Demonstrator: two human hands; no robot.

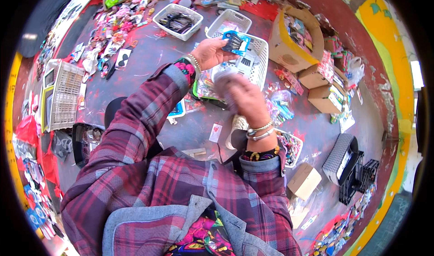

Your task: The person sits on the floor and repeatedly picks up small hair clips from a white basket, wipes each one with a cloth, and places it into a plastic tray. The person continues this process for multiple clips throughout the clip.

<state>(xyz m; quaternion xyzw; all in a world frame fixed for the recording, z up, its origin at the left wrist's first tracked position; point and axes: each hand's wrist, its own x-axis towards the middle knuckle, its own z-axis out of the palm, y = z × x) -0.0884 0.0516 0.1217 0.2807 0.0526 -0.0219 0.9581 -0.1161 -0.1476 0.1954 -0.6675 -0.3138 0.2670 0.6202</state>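
My left hand [210, 54] is closed on the edge of a blue card [243, 47] bearing a row of dark hair clips [233, 42]. It holds the card over a white plastic basket [262, 70] with small packaged items inside. Lower and to the right, my right hand [251, 102] is smeared by motion near the basket's near edge. A brownish-grey blur shows at its fingers; whether that is a held thing I cannot make out. Beneath the hands, a green-edged tray [195, 92] of colourful packets is partly hidden.
Farther off stand a white basket of dark items [195, 35] and another white basket [246, 21]. Loose accessories [129, 18] pile up at the far left. Cardboard boxes [289, 52] line the right, with black baskets [339, 158] nearer. A white crate [68, 91] stands left.
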